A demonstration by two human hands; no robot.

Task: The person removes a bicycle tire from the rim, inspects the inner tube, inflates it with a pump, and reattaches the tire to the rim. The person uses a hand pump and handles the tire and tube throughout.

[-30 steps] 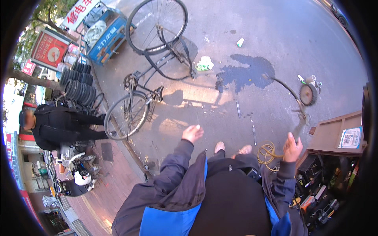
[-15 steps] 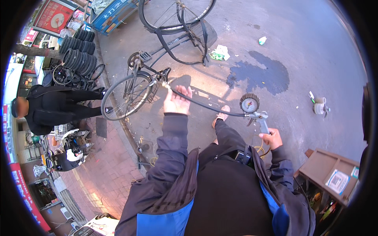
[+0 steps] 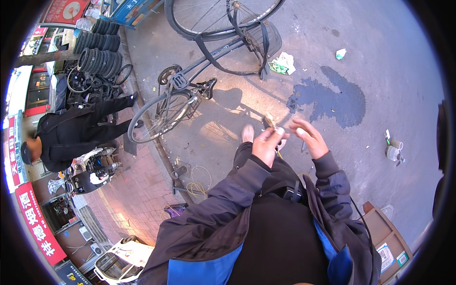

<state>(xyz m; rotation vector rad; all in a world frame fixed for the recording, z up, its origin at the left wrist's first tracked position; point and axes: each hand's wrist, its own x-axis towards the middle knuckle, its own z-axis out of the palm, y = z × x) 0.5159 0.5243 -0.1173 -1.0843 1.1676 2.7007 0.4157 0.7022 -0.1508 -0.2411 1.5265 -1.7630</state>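
My left hand (image 3: 267, 148) is closed in a pinch on a small brass-coloured fitting (image 3: 269, 121), held at waist height over my legs. My right hand (image 3: 309, 138) is raised just right of it, fingers apart and curved, with nothing visible in them. The gauge is not visible; it may be hidden by my hands. Beyond my hands a bicycle (image 3: 209, 56) lies on the pavement, its rear part toward me and a loose black tube draped near the far wheel. Yellow hose (image 3: 196, 188) lies coiled on the ground by my left sleeve.
A person in black (image 3: 71, 135) stands at the left by stacked tyres (image 3: 97, 61) and a parked scooter (image 3: 92, 175). A blue cart (image 3: 130, 12) is at the back. Paper litter (image 3: 284, 63), a dark wet patch (image 3: 327, 102) and small cans (image 3: 393, 151) lie ahead. A brown box (image 3: 392, 237) stands at lower right.
My left hand has moved from under the hose to a pinch on the fitting. My right hand has let go of the gauge handle and risen leftward beside my left.
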